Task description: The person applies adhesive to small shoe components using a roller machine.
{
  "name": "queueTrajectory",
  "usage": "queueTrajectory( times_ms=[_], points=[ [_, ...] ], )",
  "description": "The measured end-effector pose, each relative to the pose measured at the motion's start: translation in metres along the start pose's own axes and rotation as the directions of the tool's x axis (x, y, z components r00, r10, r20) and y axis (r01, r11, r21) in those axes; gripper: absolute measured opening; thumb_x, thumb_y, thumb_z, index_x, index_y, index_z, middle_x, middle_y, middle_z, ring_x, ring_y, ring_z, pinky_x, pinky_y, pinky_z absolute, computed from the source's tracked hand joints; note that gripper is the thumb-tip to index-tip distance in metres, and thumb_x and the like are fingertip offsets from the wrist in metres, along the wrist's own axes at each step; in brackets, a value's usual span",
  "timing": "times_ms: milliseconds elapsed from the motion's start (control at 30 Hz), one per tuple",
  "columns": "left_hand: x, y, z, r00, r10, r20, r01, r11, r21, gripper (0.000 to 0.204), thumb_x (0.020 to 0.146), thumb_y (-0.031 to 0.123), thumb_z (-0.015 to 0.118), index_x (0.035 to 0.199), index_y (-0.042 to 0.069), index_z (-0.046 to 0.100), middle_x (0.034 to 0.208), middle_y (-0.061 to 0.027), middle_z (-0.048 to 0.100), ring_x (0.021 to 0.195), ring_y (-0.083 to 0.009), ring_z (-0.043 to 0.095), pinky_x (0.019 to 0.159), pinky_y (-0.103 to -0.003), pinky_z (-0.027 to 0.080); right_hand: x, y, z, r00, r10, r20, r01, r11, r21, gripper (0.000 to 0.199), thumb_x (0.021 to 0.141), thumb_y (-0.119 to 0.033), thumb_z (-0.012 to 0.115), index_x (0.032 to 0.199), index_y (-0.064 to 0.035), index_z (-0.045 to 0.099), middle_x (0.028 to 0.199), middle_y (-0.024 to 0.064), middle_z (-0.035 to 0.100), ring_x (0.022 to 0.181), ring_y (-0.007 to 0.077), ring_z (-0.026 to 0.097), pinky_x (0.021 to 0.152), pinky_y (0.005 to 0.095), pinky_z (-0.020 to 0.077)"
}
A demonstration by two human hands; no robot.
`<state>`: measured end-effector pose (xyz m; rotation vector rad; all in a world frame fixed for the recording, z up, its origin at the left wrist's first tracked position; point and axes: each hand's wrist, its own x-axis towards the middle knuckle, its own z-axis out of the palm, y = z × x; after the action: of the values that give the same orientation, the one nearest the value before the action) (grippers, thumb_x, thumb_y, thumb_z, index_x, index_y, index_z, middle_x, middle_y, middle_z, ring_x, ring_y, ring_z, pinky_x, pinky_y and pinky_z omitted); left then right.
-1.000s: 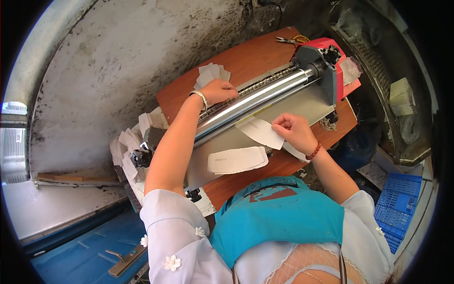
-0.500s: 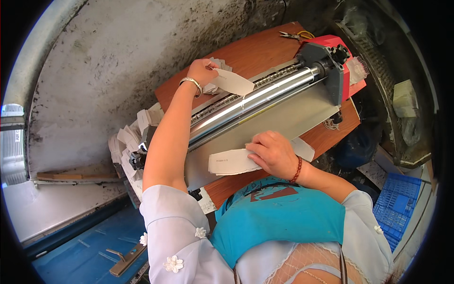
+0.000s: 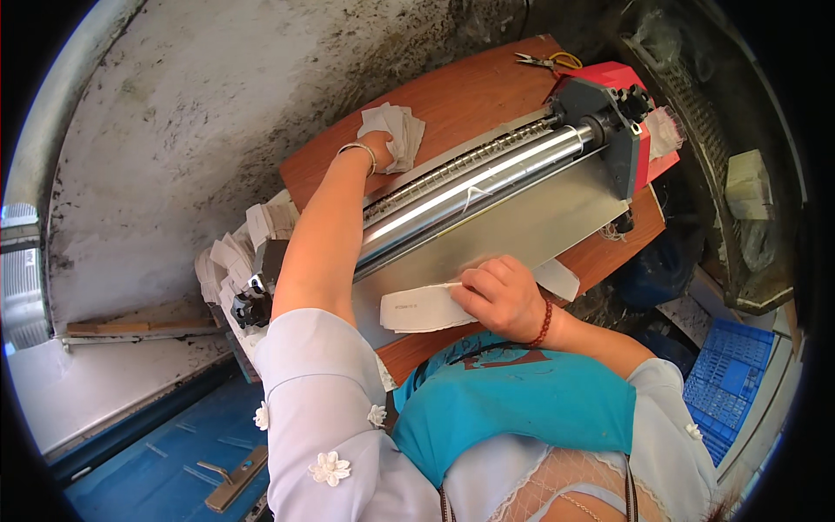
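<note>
On the far side of a roller machine, my left hand (image 3: 376, 149) is closed at the edge of a loose pile of thin white pieces (image 3: 402, 130); its fingertips are partly hidden there. My right hand (image 3: 503, 300) grips a stack of long white pieces with rounded ends (image 3: 417, 310) on the near side, with fingers curled over the top. The stack sticks out on both sides of that hand, above the near edge of the metal plate (image 3: 522, 222). Between my hands lies the shiny steel roller (image 3: 487, 178), with a small white outline on it that I cannot make out.
The machine's red and dark grey end housing (image 3: 628, 130) stands at the right. Yellow-handled pliers (image 3: 548, 61) lie on the wooden board (image 3: 470, 87). More white pieces (image 3: 235, 257) heap up at the left end. A blue crate (image 3: 729, 383) sits low at the right.
My left hand has moved back from above the roller to the far pile, and the single white piece it held no longer shows apart. My right hand keeps its stack, almost still.
</note>
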<state>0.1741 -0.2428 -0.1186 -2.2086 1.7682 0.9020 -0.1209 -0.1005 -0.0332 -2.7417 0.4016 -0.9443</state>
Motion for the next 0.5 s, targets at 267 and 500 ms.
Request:
queueTrajectory(
  times_ms=[267, 500],
  points=[
    [-0.007, 0.016, -0.019, 0.992, -0.121, -0.024, 0.122, 0.991, 0.060, 0.035, 0.078, 0.016, 0.060, 0.112, 0.009, 0.065, 0.116, -0.0148, 0.061, 0.109, -0.0303, 0.058, 0.095, -0.037, 0.044, -0.001, -0.002, 0.000, 0.998, -0.062, 0.015, 0.062, 0.998, -0.018, 0.023, 0.063, -0.010, 0.059, 0.085, -0.0035, 0.061, 0.083, 0.0055, 0.054, 0.074, 0.0194, 0.053, 0.063, 0.0307, 0.0428],
    [-0.014, 0.014, -0.018, 0.992, -0.014, -0.125, 0.007, 0.998, -0.056, 0.058, 0.079, 0.020, 0.056, 0.133, 0.002, 0.045, 0.129, -0.0194, 0.051, 0.118, -0.0312, 0.051, 0.100, -0.037, 0.041, -0.006, -0.003, 0.002, 0.996, -0.083, 0.030, 0.081, 0.995, 0.054, 0.020, 0.066, -0.008, 0.060, 0.085, -0.0035, 0.060, 0.082, 0.0055, 0.056, 0.073, 0.0201, 0.054, 0.061, 0.0305, 0.0443]
  ],
)
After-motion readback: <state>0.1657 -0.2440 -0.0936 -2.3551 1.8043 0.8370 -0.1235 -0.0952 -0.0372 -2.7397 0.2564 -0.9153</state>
